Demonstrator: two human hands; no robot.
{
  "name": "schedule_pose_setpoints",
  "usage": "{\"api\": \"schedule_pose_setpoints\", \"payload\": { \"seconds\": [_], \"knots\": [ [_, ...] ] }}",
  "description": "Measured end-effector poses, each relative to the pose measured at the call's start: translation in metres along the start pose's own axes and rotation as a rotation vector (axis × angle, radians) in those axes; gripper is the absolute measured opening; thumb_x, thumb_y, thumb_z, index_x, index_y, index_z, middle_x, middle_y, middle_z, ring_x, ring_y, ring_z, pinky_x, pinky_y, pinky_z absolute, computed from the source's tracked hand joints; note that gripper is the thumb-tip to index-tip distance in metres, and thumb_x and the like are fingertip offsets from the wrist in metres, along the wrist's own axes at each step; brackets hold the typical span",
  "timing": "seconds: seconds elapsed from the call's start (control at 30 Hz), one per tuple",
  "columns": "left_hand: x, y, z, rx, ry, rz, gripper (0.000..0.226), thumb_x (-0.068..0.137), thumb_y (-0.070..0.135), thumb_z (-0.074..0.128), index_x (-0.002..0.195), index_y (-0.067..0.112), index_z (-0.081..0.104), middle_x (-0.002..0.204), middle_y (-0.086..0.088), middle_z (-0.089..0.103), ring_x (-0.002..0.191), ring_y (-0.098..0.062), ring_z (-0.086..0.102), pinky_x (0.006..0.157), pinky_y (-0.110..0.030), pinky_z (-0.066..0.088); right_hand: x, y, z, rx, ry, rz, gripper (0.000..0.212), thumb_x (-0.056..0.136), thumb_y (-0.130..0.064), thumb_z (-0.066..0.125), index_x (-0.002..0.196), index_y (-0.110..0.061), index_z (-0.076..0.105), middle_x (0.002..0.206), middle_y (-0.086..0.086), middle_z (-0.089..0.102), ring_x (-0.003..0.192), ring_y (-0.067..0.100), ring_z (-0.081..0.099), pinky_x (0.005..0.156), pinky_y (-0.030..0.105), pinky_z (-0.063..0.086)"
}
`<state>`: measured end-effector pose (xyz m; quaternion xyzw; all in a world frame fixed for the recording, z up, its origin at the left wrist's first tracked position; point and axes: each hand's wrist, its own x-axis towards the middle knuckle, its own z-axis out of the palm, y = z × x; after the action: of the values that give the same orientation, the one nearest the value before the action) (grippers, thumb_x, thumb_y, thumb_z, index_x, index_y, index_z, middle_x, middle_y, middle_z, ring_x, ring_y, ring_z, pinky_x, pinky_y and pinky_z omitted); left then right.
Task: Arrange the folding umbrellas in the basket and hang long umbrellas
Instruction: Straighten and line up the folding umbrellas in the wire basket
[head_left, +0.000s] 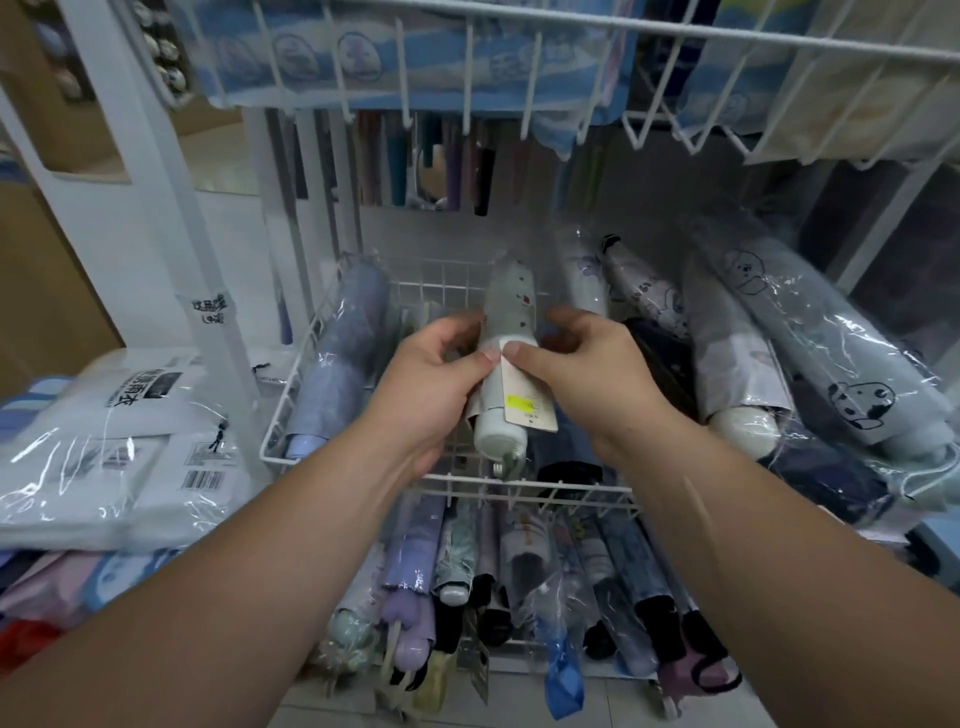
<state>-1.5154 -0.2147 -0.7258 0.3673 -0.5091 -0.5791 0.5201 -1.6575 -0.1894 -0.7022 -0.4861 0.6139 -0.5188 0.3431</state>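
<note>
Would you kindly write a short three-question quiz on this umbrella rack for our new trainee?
1. True or false: both hands hold the white folding umbrella over the wire basket.
2. Which colour is the sticker on its paper tag? A) red B) yellow C) green
3. Fill in: the lilac umbrella lies along the basket's ___ side.

Key: 1 true, the left hand and right hand each have a grip on it; 2 B; 3 left.

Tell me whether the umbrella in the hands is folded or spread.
Folded. The pale umbrella is a closed, compact roll in clear wrap, its price tag attached, held by the left hand and right hand over the wire basket.
</note>
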Motion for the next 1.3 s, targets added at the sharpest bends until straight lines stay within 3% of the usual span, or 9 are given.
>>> {"api": "schedule_pose_setpoints", "payload": {
  "seconds": [0.1,0.2,0.33,0.53,0.67,0.97,1.1,1.2,1.3],
  "knots": [
    [-0.002,0.003,-0.016,0.114,0.044,0.030,0.039,0.093,-0.002,0.066,0.127,0.016,0.064,0.102,0.014,0.073,0.091,-0.005,0.074,0.084,-0.030,0.061,0.002,0.000,0.019,0.154,-0.133,0.088,0.058,0.086,-0.010,0.076,0.139,-0.008,0.055,0.118,0.010,0.071,0.097,0.021,0.073,0.083,0.036,0.062],
    [-0.003,0.008,-0.034,0.145,0.060,0.007,0.050,0.092,-0.005,0.066,0.139,0.010,0.056,0.084,0.011,0.078,0.081,-0.006,0.075,0.073,-0.024,0.060,0.002,0.000,0.037,0.178,-0.216,0.121,0.061,0.090,-0.008,0.071,0.145,-0.020,0.048,0.116,0.008,0.072,0.093,0.022,0.073,0.064,0.028,0.059],
    [-0.004,0.015,-0.054,0.186,0.029,-0.039,0.064,0.089,-0.012,0.065,0.146,0.013,0.048,0.095,-0.005,0.079,0.088,-0.020,0.077,0.076,-0.030,0.062,0.010,0.006,0.053,0.292,-0.248,0.173,0.081,0.087,0.001,0.072,0.153,-0.026,0.034,0.113,0.013,0.072,0.097,0.028,0.073,0.076,0.038,0.062],
    [0.002,0.019,-0.070,0.429,-0.114,-0.035,0.087,0.081,-0.020,0.067,0.155,0.015,0.035,0.123,0.000,0.070,0.101,-0.010,0.073,0.087,-0.027,0.060,0.020,0.013,0.074,0.333,-0.264,0.137,0.075,0.083,-0.002,0.077,0.146,-0.026,0.043,0.115,0.008,0.072,0.103,0.026,0.072,0.089,0.049,0.059],
    [-0.005,0.010,-0.080,0.680,-0.080,-0.074,0.079,0.081,-0.001,0.078,0.149,0.020,0.046,0.099,-0.004,0.074,0.089,-0.031,0.075,0.089,-0.047,0.060,0.023,0.020,0.084,0.090,-0.222,0.091,0.053,0.081,-0.012,0.081,0.129,-0.019,0.060,0.110,0.002,0.074,0.097,0.022,0.073,0.089,0.047,0.060],
    [-0.010,0.027,-0.087,1.216,0.030,0.129,0.033,0.083,0.024,0.079,0.115,0.022,0.075,0.096,-0.002,0.076,0.092,-0.020,0.071,0.082,-0.026,0.053,0.027,0.021,0.101,-0.148,-0.180,0.010,0.088,0.072,-0.019,0.088,0.148,-0.021,0.044,0.128,0.001,0.066,0.108,0.021,0.067,0.095,0.042,0.057],
    [-0.001,0.030,-0.102,1.343,0.090,0.326,0.041,0.083,0.016,0.074,0.124,0.014,0.071,0.123,-0.011,0.069,0.117,-0.032,0.062,0.101,-0.039,0.049,0.027,0.018,0.108,-0.137,-0.161,0.011,0.088,0.069,-0.028,0.091,0.146,-0.020,0.047,0.128,0.001,0.064,0.107,0.020,0.067,0.092,0.041,0.058],
    [0.000,0.026,-0.102,1.456,-0.032,0.210,0.044,0.088,0.016,0.068,0.132,0.012,0.064,0.142,-0.015,0.054,0.130,-0.036,0.051,0.108,-0.044,0.044,0.024,0.014,0.103,-0.227,-0.235,-0.029,0.083,0.072,-0.034,0.089,0.144,-0.023,0.050,0.123,-0.001,0.060,0.106,0.015,0.063,0.091,0.030,0.056],
    [0.001,0.024,-0.103,1.474,-0.050,0.160,0.040,0.089,0.017,0.064,0.129,0.012,0.064,0.135,-0.014,0.056,0.126,-0.036,0.052,0.103,-0.046,0.046,0.023,0.014,0.100,-0.232,-0.307,-0.042,0.075,0.080,-0.028,0.083,0.147,-0.024,0.049,0.139,0.000,0.055,0.119,0.017,0.059,0.099,0.031,0.052]
  ]
}}
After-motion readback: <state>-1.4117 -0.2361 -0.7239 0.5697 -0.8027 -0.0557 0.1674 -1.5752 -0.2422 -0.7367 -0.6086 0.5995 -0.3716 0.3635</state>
